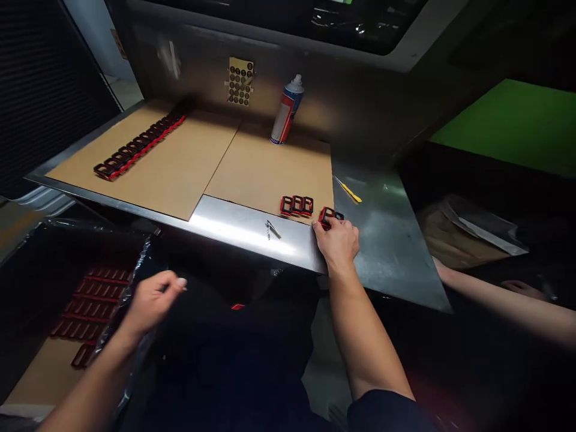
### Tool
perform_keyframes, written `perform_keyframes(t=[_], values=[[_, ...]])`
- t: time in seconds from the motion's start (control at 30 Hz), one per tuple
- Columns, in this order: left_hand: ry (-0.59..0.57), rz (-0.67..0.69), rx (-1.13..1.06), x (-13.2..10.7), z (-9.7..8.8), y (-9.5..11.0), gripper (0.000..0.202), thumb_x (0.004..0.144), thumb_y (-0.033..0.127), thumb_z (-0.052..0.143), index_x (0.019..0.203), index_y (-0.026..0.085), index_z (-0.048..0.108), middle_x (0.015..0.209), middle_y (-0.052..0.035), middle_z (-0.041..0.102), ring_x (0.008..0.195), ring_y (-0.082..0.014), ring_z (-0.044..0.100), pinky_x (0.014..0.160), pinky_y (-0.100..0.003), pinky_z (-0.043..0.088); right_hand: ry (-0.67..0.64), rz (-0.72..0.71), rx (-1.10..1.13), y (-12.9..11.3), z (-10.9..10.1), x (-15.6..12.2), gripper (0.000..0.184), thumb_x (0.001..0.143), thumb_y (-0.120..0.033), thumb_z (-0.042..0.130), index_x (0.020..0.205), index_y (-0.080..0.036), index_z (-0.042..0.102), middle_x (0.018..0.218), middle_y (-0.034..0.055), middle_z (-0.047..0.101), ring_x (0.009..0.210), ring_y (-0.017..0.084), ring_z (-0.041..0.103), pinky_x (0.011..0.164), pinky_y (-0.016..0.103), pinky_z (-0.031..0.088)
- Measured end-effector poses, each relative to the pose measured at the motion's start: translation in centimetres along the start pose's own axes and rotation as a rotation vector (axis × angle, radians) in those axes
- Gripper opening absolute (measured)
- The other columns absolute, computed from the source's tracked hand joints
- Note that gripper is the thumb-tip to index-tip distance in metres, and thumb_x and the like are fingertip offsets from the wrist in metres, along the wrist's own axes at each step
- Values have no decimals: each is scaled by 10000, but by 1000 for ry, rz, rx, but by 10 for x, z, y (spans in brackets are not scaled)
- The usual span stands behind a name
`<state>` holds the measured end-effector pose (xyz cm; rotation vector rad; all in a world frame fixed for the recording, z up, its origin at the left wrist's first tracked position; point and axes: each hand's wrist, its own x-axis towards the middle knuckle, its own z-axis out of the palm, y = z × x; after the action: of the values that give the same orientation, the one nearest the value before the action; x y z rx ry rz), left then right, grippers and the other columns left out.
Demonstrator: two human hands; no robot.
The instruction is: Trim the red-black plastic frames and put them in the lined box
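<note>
My right hand (338, 243) is closed around a small red-and-black plastic frame (327, 215) at the front of the board. A second dark frame (339, 216) shows just beyond its fingers, partly hidden. Left of that hand, three similar frames (297, 206) stand side by side on the brown board (265, 174). My left hand (153, 300) hangs in the air off the table's front edge, fingers curled with the thumb against them; no object shows in it. Below and left of it, a lined box (45, 378) holds several rows of red frames (94, 300).
A long row of frames (139, 147) stands on the left board. A spray can (287, 111) and a yellow-handled tool (351, 192) are farther back. Nail clippers (272, 229) lie on the metal table (238, 225). Another person's arm (504, 300) is at right.
</note>
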<state>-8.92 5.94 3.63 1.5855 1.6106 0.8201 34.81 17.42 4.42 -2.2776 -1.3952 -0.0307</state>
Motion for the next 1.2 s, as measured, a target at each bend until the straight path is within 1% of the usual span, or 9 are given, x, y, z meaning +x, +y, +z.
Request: perform_keyframes(t=[0.13, 0.2, 0.27, 0.33, 0.43, 0.6, 0.73, 1.03, 1.2], values=[[-253, -27, -416, -14, 76, 36, 276, 845, 497, 733, 919, 231, 735, 918, -60, 729, 882, -217, 689, 811, -332, 561, 42, -47, 78, -9, -19, -44, 280, 863, -407, 664, 973, -173, 772, 996, 138, 671, 1035, 329, 577, 998, 530, 462], [-298, -142, -805, -22, 108, 45, 563, 747, 515, 832, 1231, 283, 663, 1260, -110, 690, 1081, -273, 696, 859, -385, 592, 48, -266, 255, -22, -29, -93, 208, 884, -406, 679, 899, -215, 759, 1002, 127, 683, 1031, 322, 615, 984, 521, 500], [-313, -288, -1062, -26, 130, 52, 742, 670, 506, 897, 1323, 286, 622, 1377, -129, 639, 1139, -286, 686, 908, -408, 593, -143, -553, 414, -38, -33, -148, 121, 883, -368, 706, 927, -270, 761, 1042, 107, 702, 1080, 323, 637, 956, 498, 549], [-262, -455, -1164, -24, 142, 57, 657, 633, 453, 935, 1200, 212, 706, 1241, -124, 716, 1080, -248, 704, 955, -363, 573, -340, -743, 480, -52, -30, -195, 166, 870, -299, 709, 1028, -294, 762, 1077, 101, 721, 1142, 335, 640, 956, 490, 586], [-202, -641, -1156, -17, 144, 59, 409, 675, 384, 919, 972, 145, 771, 974, -95, 777, 915, -197, 726, 875, -301, 581, -400, -724, 440, -60, -18, -231, 323, 894, -232, 673, 1210, -273, 722, 1244, 145, 701, 1204, 357, 643, 977, 527, 599], [-259, -730, -1150, -14, 126, 54, 388, 671, 368, 913, 960, 148, 776, 862, -61, 782, 763, -168, 725, 713, -269, 585, -341, -650, 629, -46, -12, -233, 623, 878, -215, 720, 1466, -299, 530, 1442, 159, 602, 1268, 333, 639, 1010, 528, 597], [-412, -748, -1208, -22, 116, 57, 474, 590, 357, 952, 939, 87, 779, 832, -111, 787, 656, -196, 714, 637, -310, 587, -575, -402, 901, -38, -13, -227, 869, 790, -296, 825, 1548, -304, 398, 1513, 138, 559, 1351, 338, 595, 1103, 564, 534], [-617, -679, -1364, -32, 112, 61, 430, 629, 365, 948, 907, 79, 785, 818, -119, 793, 707, -201, 735, 673, -276, 577, -821, -296, 1223, -42, -8, -226, 823, 739, -420, 891, 1459, -306, 509, 1477, 114, 602, 1337, 321, 612, 1143, 519, 495], [-510, -617, -1200, -29, 111, 64, 457, 681, 381, 933, 981, 93, 742, 821, -64, 761, 711, -152, 711, 723, -255, 566, -784, -187, 1190, -40, -16, -223, 776, 733, -368, 887, 1415, -293, 523, 1422, 118, 631, 1245, 302, 670, 1066, 492, 556]])
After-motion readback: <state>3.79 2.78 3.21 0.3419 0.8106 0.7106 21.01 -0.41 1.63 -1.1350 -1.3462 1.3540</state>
